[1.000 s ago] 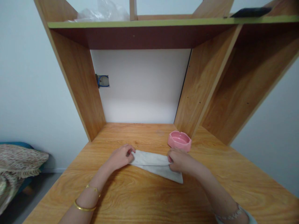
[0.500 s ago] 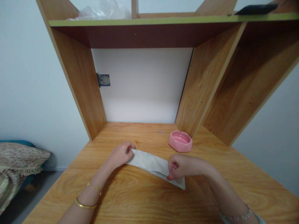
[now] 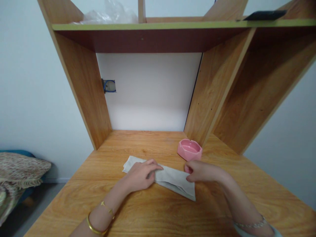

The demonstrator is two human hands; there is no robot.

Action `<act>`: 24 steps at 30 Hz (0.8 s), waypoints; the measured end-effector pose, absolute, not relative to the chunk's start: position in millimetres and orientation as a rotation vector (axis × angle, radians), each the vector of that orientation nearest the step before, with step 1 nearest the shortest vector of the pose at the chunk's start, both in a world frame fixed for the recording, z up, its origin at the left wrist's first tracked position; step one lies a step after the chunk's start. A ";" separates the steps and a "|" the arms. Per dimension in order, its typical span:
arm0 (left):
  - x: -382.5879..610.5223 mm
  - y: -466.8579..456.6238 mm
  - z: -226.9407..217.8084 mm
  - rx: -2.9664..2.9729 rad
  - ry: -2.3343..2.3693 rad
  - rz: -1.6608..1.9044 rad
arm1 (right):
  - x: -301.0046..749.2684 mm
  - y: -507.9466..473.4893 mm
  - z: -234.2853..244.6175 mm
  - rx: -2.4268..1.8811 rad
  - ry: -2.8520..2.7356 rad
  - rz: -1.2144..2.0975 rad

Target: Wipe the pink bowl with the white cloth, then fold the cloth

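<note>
A pale grey cloth [image 3: 170, 177], folded into a long narrow strip, lies slantwise on the wooden desk, its layers parting a little along the near edge. Across its left-middle part rests my left hand [image 3: 142, 174], index finger stretched out over the fabric and thumb apart from it. My right hand [image 3: 201, 171] has its fingers curled in a pinch at the far edge of the cloth's right end; the exact grip is partly hidden. Just beyond that hand stands a pink faceted ashtray [image 3: 189, 150].
Wooden side panels [image 3: 81, 89] and a shelf with a yellow-green edge [image 3: 158, 27] enclose the desk [image 3: 138, 210]. A clear plastic bag [image 3: 111, 14] and a dark flat object [image 3: 266, 15] lie on the shelf. An open socket box [image 3: 110, 86] shows blue wire.
My left hand has let go of the cloth's left end and moved right onto its middle. My right hand has shifted slightly right and away from me, to the cloth's far edge.
</note>
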State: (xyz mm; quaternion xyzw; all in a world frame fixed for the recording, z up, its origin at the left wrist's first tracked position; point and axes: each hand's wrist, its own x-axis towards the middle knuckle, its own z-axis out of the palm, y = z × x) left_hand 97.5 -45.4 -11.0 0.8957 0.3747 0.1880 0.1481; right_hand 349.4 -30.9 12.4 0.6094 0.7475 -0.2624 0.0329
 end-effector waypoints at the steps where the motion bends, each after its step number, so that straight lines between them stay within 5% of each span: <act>1: 100.1 -47.5 -11.7 2.588 1.073 0.506 | 351.9 -30.3 13.7 1.871 2.340 -0.861; 8: 100.5 -46.2 -12.7 2.574 1.046 0.571 | 375.2 -29.1 33.0 1.896 2.607 -1.206; 13: 84.9 -29.3 -16.9 2.415 1.563 0.606 | 381.9 -26.7 35.7 2.117 2.605 -1.368; 18: 79.6 -24.5 -22.3 2.362 1.654 0.481 | 375.1 -24.8 43.3 2.431 2.517 -1.071; 24: 97.9 -40.8 -11.1 2.624 1.217 0.574 | 356.4 -28.3 57.0 2.445 2.611 -0.824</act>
